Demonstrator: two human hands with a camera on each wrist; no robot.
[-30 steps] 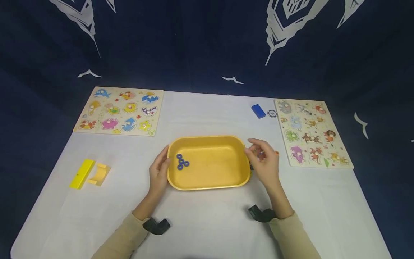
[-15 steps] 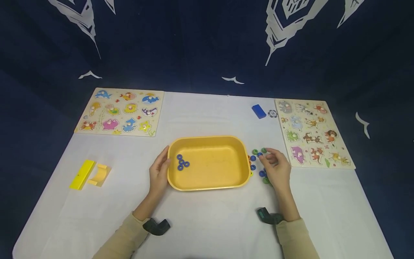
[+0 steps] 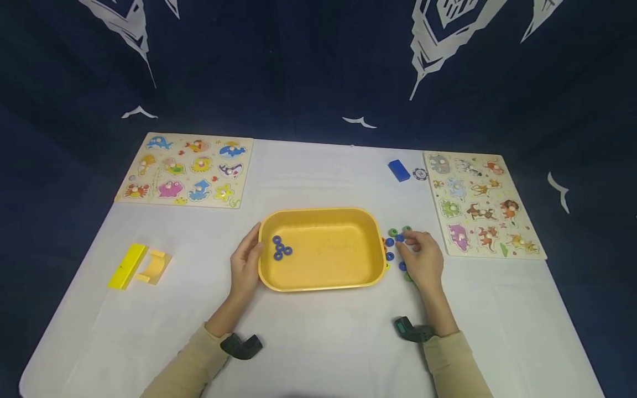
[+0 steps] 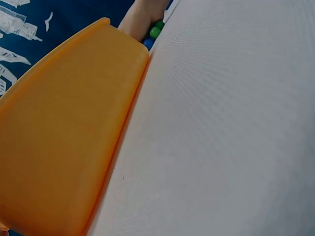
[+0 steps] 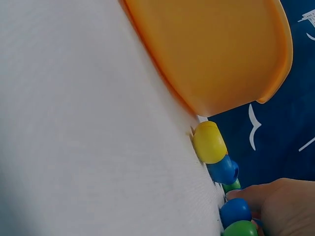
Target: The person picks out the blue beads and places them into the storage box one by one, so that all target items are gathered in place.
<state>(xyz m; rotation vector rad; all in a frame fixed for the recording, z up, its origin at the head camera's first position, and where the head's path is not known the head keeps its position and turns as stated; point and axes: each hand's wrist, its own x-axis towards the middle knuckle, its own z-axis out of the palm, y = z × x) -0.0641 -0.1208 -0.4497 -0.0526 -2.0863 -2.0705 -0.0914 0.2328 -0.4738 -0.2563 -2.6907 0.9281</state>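
From the head view, the left hand (image 3: 245, 266) held the left end of the yellow tray (image 3: 328, 262), its fingers along the outer wall and its thumb at the rim. A cluster of blue beads (image 3: 280, 247) lay inside, near that end. Past the tray's right end, on the white table (image 3: 323, 342), loose beads (image 3: 393, 232) sat close together, and the right hand (image 3: 424, 261) had its thumb and forefinger at 1 blue bead (image 3: 400, 238) among them. Whether they were pinching it I could not tell.

The left wrist view showed mostly the tray's outer wall, with the right hand beyond its far corner, beside some of the loose beads.

In the right wrist view, a yellow bead (image 5: 209, 143) stood near the tray; closer beads hid the fingertips.

The step in hand looked like picking out a bead while the left hand steadied the tray. The next move probably called for a snug 2-digit pinch that left neighbouring beads undisturbed.
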